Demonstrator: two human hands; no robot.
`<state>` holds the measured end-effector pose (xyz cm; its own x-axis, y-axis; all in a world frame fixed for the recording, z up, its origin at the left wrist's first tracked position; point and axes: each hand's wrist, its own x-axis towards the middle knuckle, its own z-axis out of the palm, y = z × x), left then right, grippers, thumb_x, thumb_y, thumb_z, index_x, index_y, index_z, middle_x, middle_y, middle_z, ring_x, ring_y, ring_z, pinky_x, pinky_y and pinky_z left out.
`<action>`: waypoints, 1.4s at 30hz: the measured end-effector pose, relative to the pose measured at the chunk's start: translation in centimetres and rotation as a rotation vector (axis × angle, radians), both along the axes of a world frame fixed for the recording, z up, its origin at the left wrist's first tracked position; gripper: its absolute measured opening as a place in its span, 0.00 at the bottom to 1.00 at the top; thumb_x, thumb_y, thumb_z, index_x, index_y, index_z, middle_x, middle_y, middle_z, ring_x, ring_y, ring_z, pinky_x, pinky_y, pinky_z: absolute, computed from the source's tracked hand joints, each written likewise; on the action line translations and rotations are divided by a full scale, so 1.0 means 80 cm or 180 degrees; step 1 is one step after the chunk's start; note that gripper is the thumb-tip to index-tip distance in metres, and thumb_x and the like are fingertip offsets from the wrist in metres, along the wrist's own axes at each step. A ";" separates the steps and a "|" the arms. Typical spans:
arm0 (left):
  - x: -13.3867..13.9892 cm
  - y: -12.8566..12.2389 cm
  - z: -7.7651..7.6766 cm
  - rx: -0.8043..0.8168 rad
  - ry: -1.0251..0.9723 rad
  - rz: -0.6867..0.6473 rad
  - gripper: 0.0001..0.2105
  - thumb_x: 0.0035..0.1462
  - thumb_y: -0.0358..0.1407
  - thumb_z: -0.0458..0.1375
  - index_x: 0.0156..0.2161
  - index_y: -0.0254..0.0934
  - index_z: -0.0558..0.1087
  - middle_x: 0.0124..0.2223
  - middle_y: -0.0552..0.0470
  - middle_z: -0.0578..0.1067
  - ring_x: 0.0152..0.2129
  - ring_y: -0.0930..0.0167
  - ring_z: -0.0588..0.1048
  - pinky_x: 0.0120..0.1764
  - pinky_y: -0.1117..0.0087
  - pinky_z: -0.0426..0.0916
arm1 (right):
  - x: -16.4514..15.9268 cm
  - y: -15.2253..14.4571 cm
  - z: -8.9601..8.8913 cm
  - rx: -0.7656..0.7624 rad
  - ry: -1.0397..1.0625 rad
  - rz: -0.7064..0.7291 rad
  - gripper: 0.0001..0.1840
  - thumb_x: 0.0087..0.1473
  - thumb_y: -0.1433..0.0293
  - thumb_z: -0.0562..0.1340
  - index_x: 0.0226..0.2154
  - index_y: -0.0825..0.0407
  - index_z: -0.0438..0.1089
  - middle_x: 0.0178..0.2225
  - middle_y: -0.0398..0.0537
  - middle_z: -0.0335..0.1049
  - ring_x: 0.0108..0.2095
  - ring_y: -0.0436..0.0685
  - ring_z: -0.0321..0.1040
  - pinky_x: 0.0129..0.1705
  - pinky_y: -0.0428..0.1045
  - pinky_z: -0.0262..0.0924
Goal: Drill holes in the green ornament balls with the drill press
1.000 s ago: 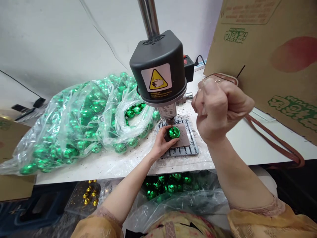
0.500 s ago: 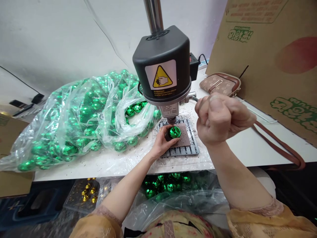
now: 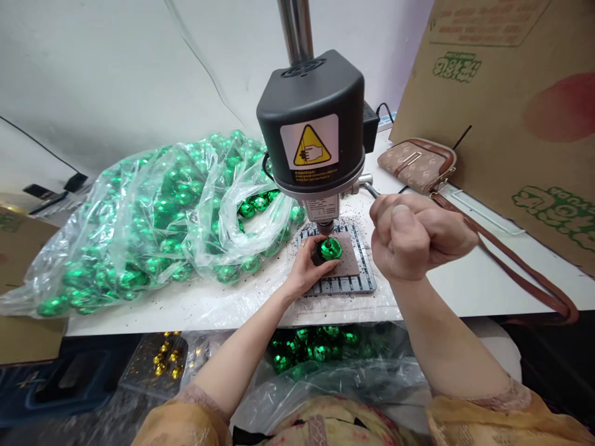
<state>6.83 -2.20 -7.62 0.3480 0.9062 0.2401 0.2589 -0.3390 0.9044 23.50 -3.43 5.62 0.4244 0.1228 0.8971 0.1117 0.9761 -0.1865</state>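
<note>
Under the chuck of a black bench drill press (image 3: 310, 118), my left hand (image 3: 305, 267) grips a shiny green faceted ball (image 3: 331, 248) between thumb and fingers. The ball sits on a brown square board (image 3: 349, 254) on the slotted metal base (image 3: 367, 275). The drill's tip meets the top of the ball; whether it is inside cannot be made out. My right hand (image 3: 416, 235) is closed in a fist around the drill press lever (image 3: 369, 188), whose outer end the fingers hide.
A clear plastic bag (image 3: 153, 217) full of green balls lies on the left of the white table (image 3: 186, 313). More green balls (image 3: 320, 352) are in plastic below the table edge. A patterned purse (image 3: 416, 164) and a cardboard box (image 3: 506, 124) stand at right. Dark shavings surround the base.
The view has shifted slightly, so the drill press appears a little further right. My right fist sits slightly lower on the lever; my left hand still holds the ball on the board.
</note>
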 end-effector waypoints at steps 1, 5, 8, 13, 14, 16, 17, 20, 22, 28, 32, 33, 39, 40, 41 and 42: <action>0.000 0.000 0.000 -0.0003 0.0004 0.0006 0.27 0.51 0.42 0.71 0.54 0.40 0.69 0.54 0.44 0.74 0.53 0.58 0.73 0.59 0.53 0.65 | 0.001 0.000 -0.001 0.0011 -0.0011 0.0005 0.25 0.52 0.77 0.59 0.17 0.51 0.41 0.15 0.35 0.40 0.14 0.43 0.42 0.18 0.48 0.41; 0.000 -0.001 -0.001 -0.0002 0.0050 0.0040 0.27 0.51 0.42 0.71 0.54 0.40 0.68 0.54 0.43 0.74 0.53 0.57 0.73 0.59 0.53 0.66 | 0.002 -0.001 -0.012 0.0082 -0.0035 -0.0027 0.25 0.51 0.77 0.59 0.18 0.51 0.40 0.15 0.35 0.43 0.13 0.43 0.42 0.17 0.48 0.43; -0.001 -0.001 -0.004 -0.0004 0.0020 0.0063 0.27 0.51 0.42 0.71 0.54 0.40 0.69 0.55 0.43 0.73 0.54 0.57 0.73 0.59 0.53 0.66 | -0.001 -0.002 -0.012 0.0090 -0.0005 -0.0062 0.26 0.51 0.77 0.59 0.18 0.51 0.39 0.14 0.35 0.42 0.13 0.43 0.41 0.17 0.48 0.43; 0.003 0.000 0.000 -0.0010 0.0069 0.0147 0.28 0.50 0.43 0.72 0.54 0.40 0.70 0.53 0.43 0.74 0.52 0.57 0.73 0.57 0.53 0.67 | -0.011 -0.004 0.033 -0.0462 0.0597 -0.0091 0.27 0.55 0.75 0.61 0.16 0.53 0.42 0.13 0.35 0.39 0.13 0.42 0.41 0.18 0.47 0.37; 0.004 -0.002 0.003 0.0012 0.0103 0.0239 0.27 0.50 0.43 0.72 0.53 0.39 0.70 0.52 0.44 0.75 0.51 0.58 0.73 0.56 0.53 0.67 | -0.012 -0.003 0.045 -0.0656 0.0632 -0.0014 0.26 0.55 0.74 0.61 0.15 0.52 0.44 0.13 0.35 0.40 0.14 0.43 0.43 0.18 0.48 0.38; 0.004 -0.013 0.011 0.0118 0.0149 0.0508 0.25 0.50 0.42 0.71 0.52 0.40 0.70 0.51 0.44 0.75 0.49 0.59 0.74 0.54 0.54 0.68 | -0.011 0.002 0.064 -0.0833 0.0605 0.0081 0.26 0.55 0.74 0.62 0.15 0.51 0.47 0.12 0.35 0.43 0.14 0.43 0.45 0.18 0.48 0.38; 0.002 -0.023 0.015 0.0202 0.0158 0.0659 0.24 0.51 0.42 0.71 0.51 0.40 0.70 0.49 0.45 0.75 0.48 0.60 0.75 0.53 0.56 0.69 | -0.010 0.004 0.071 -0.0873 0.0570 0.0117 0.26 0.55 0.75 0.62 0.15 0.51 0.48 0.12 0.35 0.44 0.14 0.43 0.45 0.18 0.48 0.38; -0.019 -0.069 0.022 0.0597 0.0250 0.0718 0.22 0.51 0.43 0.70 0.49 0.40 0.69 0.44 0.48 0.76 0.41 0.63 0.76 0.44 0.62 0.72 | -0.005 0.012 0.077 -0.0799 0.0516 0.0142 0.25 0.56 0.76 0.61 0.15 0.50 0.50 0.11 0.34 0.44 0.14 0.43 0.44 0.17 0.47 0.40; -0.043 -0.109 0.017 0.1048 0.0507 0.0180 0.23 0.51 0.44 0.69 0.49 0.41 0.69 0.40 0.48 0.76 0.36 0.65 0.76 0.38 0.65 0.71 | -0.004 0.014 0.075 -0.0719 0.0499 0.0159 0.23 0.56 0.75 0.61 0.16 0.49 0.51 0.12 0.34 0.46 0.14 0.43 0.45 0.17 0.48 0.41; -0.124 -0.201 -0.023 0.2402 0.2797 -0.1257 0.22 0.59 0.48 0.63 0.53 0.38 0.69 0.39 0.46 0.77 0.34 0.64 0.75 0.36 0.64 0.70 | -0.006 0.006 0.073 -0.0811 0.0545 0.0199 0.22 0.55 0.72 0.62 0.16 0.49 0.52 0.12 0.33 0.49 0.13 0.43 0.47 0.17 0.48 0.41; -0.144 -0.184 -0.008 0.2691 0.2502 -0.1132 0.22 0.64 0.48 0.58 0.56 0.34 0.68 0.43 0.44 0.78 0.40 0.65 0.77 0.43 0.64 0.73 | -0.006 0.003 0.071 -0.0920 0.0613 0.0056 0.22 0.56 0.72 0.62 0.15 0.49 0.54 0.11 0.33 0.51 0.13 0.44 0.47 0.18 0.48 0.45; -0.144 -0.164 0.004 0.2834 0.2178 -0.0927 0.18 0.66 0.43 0.58 0.55 0.34 0.68 0.42 0.44 0.79 0.39 0.66 0.77 0.43 0.65 0.73 | -0.005 0.003 0.070 -0.0929 0.0617 0.0036 0.22 0.56 0.71 0.62 0.15 0.49 0.54 0.11 0.33 0.51 0.13 0.44 0.47 0.18 0.48 0.45; -0.134 0.050 0.085 0.1347 0.1942 0.1405 0.10 0.67 0.28 0.50 0.48 0.35 0.72 0.44 0.45 0.79 0.41 0.65 0.78 0.47 0.61 0.73 | -0.002 0.008 0.066 -0.0858 0.0566 -0.0007 0.24 0.55 0.69 0.64 0.13 0.49 0.54 0.11 0.34 0.50 0.12 0.46 0.47 0.15 0.50 0.44; -0.132 0.087 0.092 0.1169 0.2001 0.1494 0.11 0.66 0.27 0.50 0.48 0.33 0.73 0.46 0.42 0.78 0.43 0.63 0.77 0.50 0.59 0.72 | -0.002 0.008 0.065 -0.0851 0.0566 -0.0016 0.24 0.55 0.69 0.64 0.13 0.49 0.54 0.11 0.35 0.51 0.12 0.46 0.47 0.15 0.50 0.44; -0.130 0.121 0.095 0.1068 0.2037 0.1531 0.09 0.64 0.26 0.53 0.46 0.32 0.74 0.46 0.40 0.78 0.46 0.61 0.76 0.52 0.56 0.70 | -0.002 0.008 0.065 -0.0845 0.0564 -0.0022 0.24 0.55 0.69 0.63 0.13 0.49 0.55 0.11 0.35 0.51 0.12 0.46 0.47 0.15 0.50 0.44; -0.128 0.149 0.096 0.0972 0.2087 0.1516 0.08 0.62 0.25 0.56 0.44 0.32 0.75 0.45 0.40 0.79 0.47 0.59 0.76 0.54 0.55 0.69 | -0.002 0.007 0.066 -0.0840 0.0545 -0.0023 0.24 0.55 0.69 0.64 0.14 0.49 0.55 0.11 0.35 0.51 0.12 0.46 0.48 0.15 0.50 0.44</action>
<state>-3.43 9.74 0.04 0.1010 0.9192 0.3806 0.8726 -0.2656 0.4099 23.35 -2.84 10.87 0.5683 0.3384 0.7500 0.0634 0.8908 -0.4500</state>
